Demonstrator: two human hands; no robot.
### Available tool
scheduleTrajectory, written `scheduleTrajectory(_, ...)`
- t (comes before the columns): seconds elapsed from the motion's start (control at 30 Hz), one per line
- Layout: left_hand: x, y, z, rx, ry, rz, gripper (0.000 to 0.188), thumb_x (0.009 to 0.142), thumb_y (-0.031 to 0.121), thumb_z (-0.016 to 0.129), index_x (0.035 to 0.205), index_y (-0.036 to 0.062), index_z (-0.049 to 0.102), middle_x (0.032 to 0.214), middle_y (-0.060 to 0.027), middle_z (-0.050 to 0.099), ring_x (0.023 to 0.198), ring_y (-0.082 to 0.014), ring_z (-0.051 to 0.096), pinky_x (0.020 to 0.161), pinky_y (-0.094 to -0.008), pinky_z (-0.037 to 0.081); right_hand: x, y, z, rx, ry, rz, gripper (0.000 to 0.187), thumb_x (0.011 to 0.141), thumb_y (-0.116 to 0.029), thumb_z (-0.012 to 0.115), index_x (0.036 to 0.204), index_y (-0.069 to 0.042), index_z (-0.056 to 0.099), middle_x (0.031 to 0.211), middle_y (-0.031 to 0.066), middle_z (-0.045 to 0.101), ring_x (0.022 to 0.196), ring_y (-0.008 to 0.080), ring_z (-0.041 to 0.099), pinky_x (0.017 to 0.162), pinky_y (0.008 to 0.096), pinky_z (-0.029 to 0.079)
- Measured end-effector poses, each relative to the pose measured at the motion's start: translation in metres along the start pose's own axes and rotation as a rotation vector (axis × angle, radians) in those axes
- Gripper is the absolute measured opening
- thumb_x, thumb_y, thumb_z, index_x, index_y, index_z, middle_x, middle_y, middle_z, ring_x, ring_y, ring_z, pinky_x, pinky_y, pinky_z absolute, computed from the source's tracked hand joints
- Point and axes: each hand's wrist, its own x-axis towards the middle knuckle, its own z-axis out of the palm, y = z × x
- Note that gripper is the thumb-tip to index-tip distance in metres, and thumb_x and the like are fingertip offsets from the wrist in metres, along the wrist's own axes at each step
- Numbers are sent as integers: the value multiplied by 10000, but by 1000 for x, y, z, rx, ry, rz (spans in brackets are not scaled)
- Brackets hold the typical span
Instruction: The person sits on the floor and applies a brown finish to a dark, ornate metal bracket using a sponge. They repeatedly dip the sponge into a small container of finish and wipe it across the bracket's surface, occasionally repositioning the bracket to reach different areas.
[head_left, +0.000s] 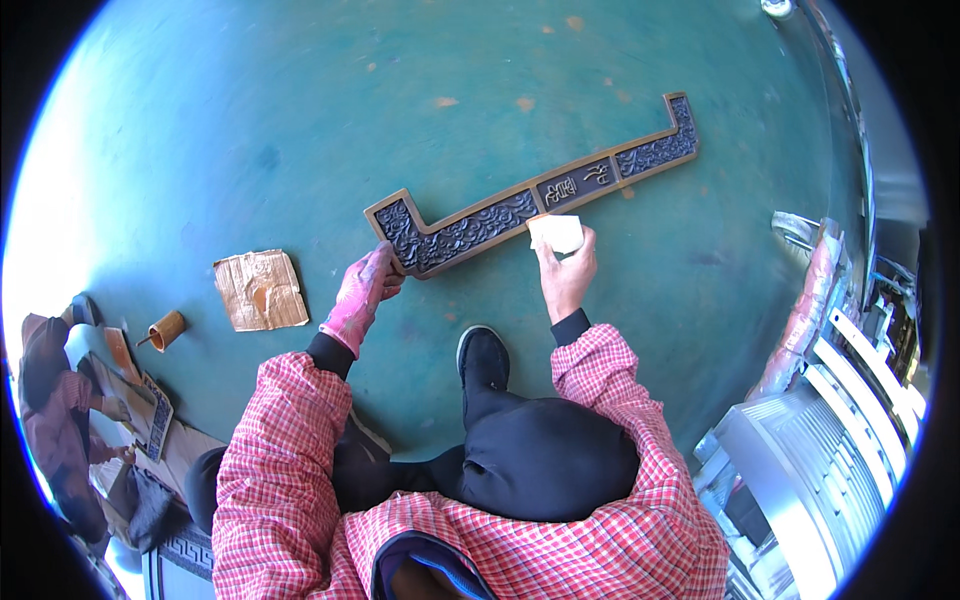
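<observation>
- The carved panel [480,226] is lying slantwise over the green floor [620,100], ahead of the person, its right end pointing farther away than its left.
- The panel is showing a bronze-coloured frame, dark scrollwork relief in its side sections, raised characters in its middle section and a short upturned leg at each end.
- The left hand [360,290], in a stained pink glove, is clamping the panel at its lower left corner, fingers and thumb closed on the frame.
- The right hand [567,275], bare, is pinching a white pad [556,233] between thumb and fingers.
- The pad is meeting the panel's lower edge near the joint between the left scrollwork and the middle section; the view is probably too steep to confirm firm contact.
- A flat piece of brown cardboard [262,290] is lying left of the left hand, apart from the panel.
- A brown cup [168,330] is tilting beyond the cardboard, a thin handle projecting from its mouth.
- At far left, a co-worker [70,400] is handling a second panel [157,420] of similar pattern.
- A dark shoe [484,358] is resting below the panel, between the forearms.
- Pale metal parts [800,480] are standing at lower right.
</observation>
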Motion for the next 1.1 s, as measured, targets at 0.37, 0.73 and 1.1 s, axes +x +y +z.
scheduleTrajectory(0.37, -48, 63, -65, 891, -77, 415, 429, 943, 269, 589, 1250, -28, 558, 1069, -119, 679, 1017, -198, 637, 891, -309, 503, -44, -76, 2, 62, -586, -128, 393, 728, -77, 789, 1034, -28, 549, 941, 157, 657, 859, 264, 674, 727, 345, 529)
scheduleTrajectory(0.73, -49, -54, -263, 905, 454, 732, 915, 648, 147, 767, 1465, 142, 357, 1414, -152, 473, 1351, -344, 378, 1114, -430, 331, -61, -213, 105, -194, -913, -867, 359, 710, -71, 757, 1012, -85, 563, 954, 100, 644, 958, 325, 605, 788, 421, 499)
scheduleTrajectory(1.1, -36, -89, -267, 742, 453, 753, 984, 604, 114, 814, 1469, 146, 345, 1464, -154, 399, 1388, -344, 327, 1123, -450, 289, -194, -170, 250, -209, -870, -859, 395, 690, -38, 755, 1010, -88, 529, 978, 102, 622, 990, 320, 580, 834, 414, 495)
